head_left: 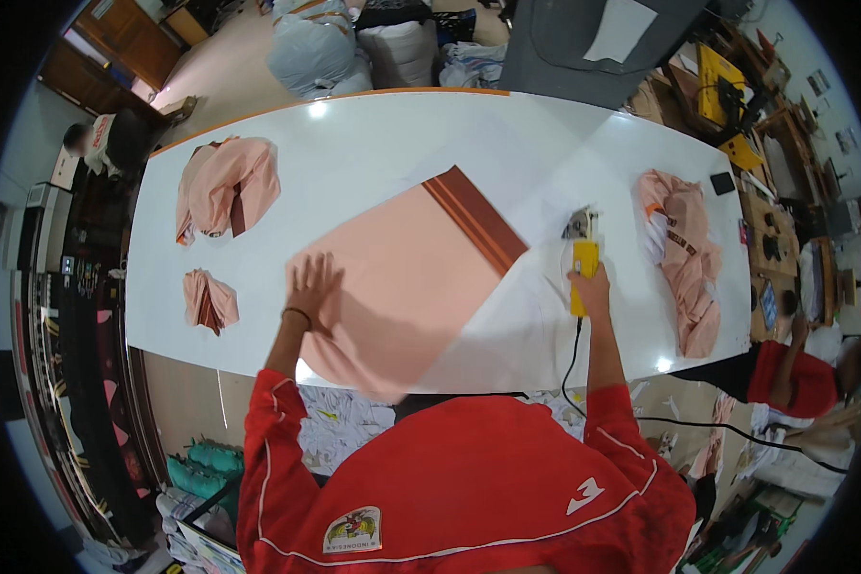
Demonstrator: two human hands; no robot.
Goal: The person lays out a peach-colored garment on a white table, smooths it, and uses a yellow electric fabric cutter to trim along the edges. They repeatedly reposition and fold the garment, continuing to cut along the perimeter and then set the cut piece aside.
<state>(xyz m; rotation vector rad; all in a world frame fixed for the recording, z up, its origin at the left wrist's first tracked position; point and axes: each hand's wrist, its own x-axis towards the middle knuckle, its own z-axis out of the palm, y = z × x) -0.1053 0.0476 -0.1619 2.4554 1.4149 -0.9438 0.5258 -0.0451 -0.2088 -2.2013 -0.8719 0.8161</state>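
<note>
While the left hand (311,287) lies palm down with its fingers spread, it grips nothing and rests on the left end of a peach cloth (407,263). This cloth is spread on the white table (373,143), most of it stretching to the right of that hand and its lower part reaching the table's near edge. Its far right end carries a dark brown band (474,220) with lighter stripes, slanting well apart from the left hand.

To the right of the cloth, and apart from it, the right hand (593,289) is closed around the yellow body of a corded power tool (585,256). The tool's metal head points away from the person; it is small and bright here, so I cannot tell whether it touches the tabletop. A black cord (573,359) runs back from the tool past the near edge.

Two crumpled peach bundles, a larger one (253,167) and a smaller one (209,301), lie left of the cloth; a long peach heap (694,277) lies right of the tool.
</note>
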